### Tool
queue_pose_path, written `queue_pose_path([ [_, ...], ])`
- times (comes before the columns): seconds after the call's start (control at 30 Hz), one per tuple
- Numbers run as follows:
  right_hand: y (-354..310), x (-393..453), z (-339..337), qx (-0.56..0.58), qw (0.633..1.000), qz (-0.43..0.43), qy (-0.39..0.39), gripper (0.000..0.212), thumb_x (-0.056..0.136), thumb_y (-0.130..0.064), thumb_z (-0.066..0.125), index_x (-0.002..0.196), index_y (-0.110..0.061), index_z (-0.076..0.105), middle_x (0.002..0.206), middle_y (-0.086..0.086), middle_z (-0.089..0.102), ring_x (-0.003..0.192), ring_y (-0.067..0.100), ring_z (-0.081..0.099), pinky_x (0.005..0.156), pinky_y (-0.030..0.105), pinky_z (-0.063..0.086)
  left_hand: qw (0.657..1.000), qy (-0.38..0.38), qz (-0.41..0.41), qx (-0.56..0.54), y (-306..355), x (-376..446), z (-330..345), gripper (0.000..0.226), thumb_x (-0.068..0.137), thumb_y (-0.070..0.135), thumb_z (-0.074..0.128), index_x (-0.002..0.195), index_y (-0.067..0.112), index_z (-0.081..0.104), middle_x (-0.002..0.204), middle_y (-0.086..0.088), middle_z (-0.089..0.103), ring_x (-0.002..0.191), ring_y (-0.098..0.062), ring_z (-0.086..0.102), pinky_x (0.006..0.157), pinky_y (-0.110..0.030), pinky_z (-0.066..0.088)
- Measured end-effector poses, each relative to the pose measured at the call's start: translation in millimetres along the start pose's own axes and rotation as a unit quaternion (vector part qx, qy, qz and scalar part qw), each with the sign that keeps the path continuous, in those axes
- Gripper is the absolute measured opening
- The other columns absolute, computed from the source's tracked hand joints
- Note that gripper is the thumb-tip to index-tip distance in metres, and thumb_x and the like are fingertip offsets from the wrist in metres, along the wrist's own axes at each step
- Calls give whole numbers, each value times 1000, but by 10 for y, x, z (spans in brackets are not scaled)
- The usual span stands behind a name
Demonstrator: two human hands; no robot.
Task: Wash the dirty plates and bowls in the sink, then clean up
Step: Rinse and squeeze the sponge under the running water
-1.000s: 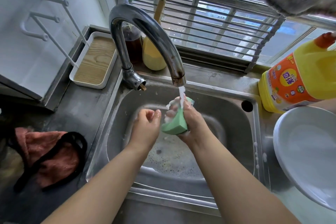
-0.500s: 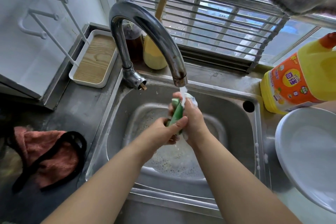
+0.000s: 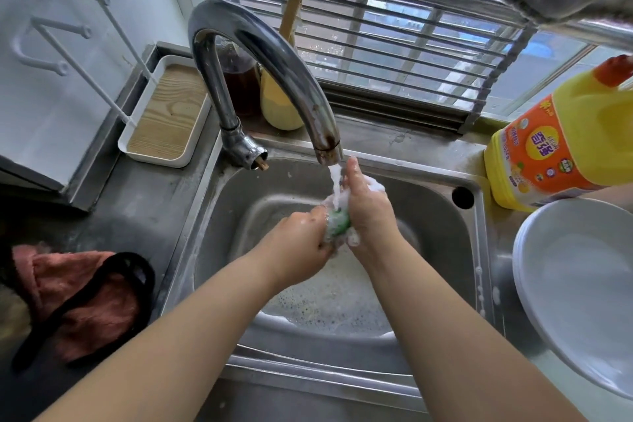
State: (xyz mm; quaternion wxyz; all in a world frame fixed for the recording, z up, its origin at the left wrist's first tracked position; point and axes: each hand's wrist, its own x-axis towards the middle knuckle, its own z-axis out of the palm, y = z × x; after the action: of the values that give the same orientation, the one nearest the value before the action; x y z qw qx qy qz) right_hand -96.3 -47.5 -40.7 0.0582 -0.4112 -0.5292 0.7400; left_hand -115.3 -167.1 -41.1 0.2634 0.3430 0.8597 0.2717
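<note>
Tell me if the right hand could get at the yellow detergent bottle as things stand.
Probably yes, once freed: the right hand now grips the soapy green sponge under the tap, and nothing stands between it and the detergent bottle on the sink's right rim.

2 hands (image 3: 368, 212) squeeze sponge (image 3: 338, 223) under tap (image 3: 274, 62).

There were two hands (image 3: 342, 216), one green sponge (image 3: 338, 223), one tap (image 3: 270, 55), one sink (image 3: 442, 216), one yellow detergent bottle (image 3: 561, 144), one tray (image 3: 168, 113) and one pink cloth (image 3: 82, 298).
</note>
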Motion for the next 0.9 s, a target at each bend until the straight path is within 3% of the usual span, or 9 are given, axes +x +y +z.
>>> queue_pose_path([
  [0.2, 23, 114, 148, -66, 996, 3, 57, 45, 90, -60, 39, 79, -18, 54, 79, 12, 55, 76, 28, 55, 81, 48, 49, 996, 47, 8, 72, -8, -89, 61, 32, 97, 19, 42, 125, 5, 44, 106, -17, 65, 95, -37, 61, 66, -34, 39],
  [0.33, 44, 107, 205, 54, 996, 65, 34, 37, 102, -36, 39, 73, -14, 43, 49, -1, 41, 39, 10, 40, 43, 23, 38, 996, 84, 10, 39, -69, -143, -8, 38, 93, 22, 52, 130, 12, 50, 102, -14, 69, 93, -35, 63, 76, -39, 49],
  [0.43, 58, 66, 253, 161, 978, 135, -13, 31, 99, -33, 48, 76, -13, 43, 46, -3, 43, 38, 10, 44, 45, 22, 43, 988, 85, -74, -109, -140, -164, -95, 20, 89, 28, 64, 106, 17, 60, 87, -4, 69, 81, -24, 67, 71, -33, 53],
  [0.53, 53, -7, 205, 198, 964, 167, -63, 21, 93, -31, 58, 97, -10, 55, 71, 5, 64, 73, 18, 64, 71, 34, 55, 903, 47, -195, -380, -165, -159, -146, 27, 86, 13, 69, 107, 5, 54, 90, -10, 65, 69, -20, 68, 62, -29, 58],
  [0.57, 61, -50, 181, 197, 964, 166, -72, 21, 93, -29, 59, 102, -10, 58, 83, 7, 68, 87, 20, 65, 80, 36, 55, 877, 46, -209, -431, -154, -153, -148, 29, 85, 7, 69, 108, 4, 52, 90, -10, 63, 66, -18, 65, 58, -25, 56],
  [0.63, 117, -133, 162, 200, 963, 154, -90, 19, 91, -25, 61, 105, -11, 60, 101, 8, 68, 103, 22, 62, 93, 42, 50, 863, 41, -207, -458, -131, -141, -114, 37, 79, 0, 72, 107, 8, 49, 89, -10, 60, 67, -15, 59, 54, -23, 50],
  [0.73, 160, -149, 171, 208, 964, 137, -92, 12, 88, -23, 65, 94, -13, 64, 90, 6, 68, 87, 19, 65, 88, 39, 53, 826, 23, -217, -520, -109, -169, -42, 53, 66, 7, 76, 109, 19, 47, 98, -7, 60, 77, -15, 58, 58, -25, 48],
  [0.83, 119, -139, 186, 191, 972, 116, -71, 25, 88, -26, 65, 67, -14, 64, 60, 2, 59, 53, 15, 59, 60, 30, 53, 731, -20, -230, -642, -94, -208, -59, 48, 81, 30, 74, 120, 12, 53, 106, -9, 64, 85, -17, 64, 66, -32, 54],
  [0.9, 116, -140, 207, 168, 979, 112, -43, 30, 90, -31, 63, 67, -13, 58, 50, -2, 52, 43, 13, 52, 52, 28, 47, 737, -14, -229, -636, -65, -230, -56, 36, 96, 35, 55, 111, 4, 61, 91, -10, 65, 74, -15, 62, 64, -30, 56],
])
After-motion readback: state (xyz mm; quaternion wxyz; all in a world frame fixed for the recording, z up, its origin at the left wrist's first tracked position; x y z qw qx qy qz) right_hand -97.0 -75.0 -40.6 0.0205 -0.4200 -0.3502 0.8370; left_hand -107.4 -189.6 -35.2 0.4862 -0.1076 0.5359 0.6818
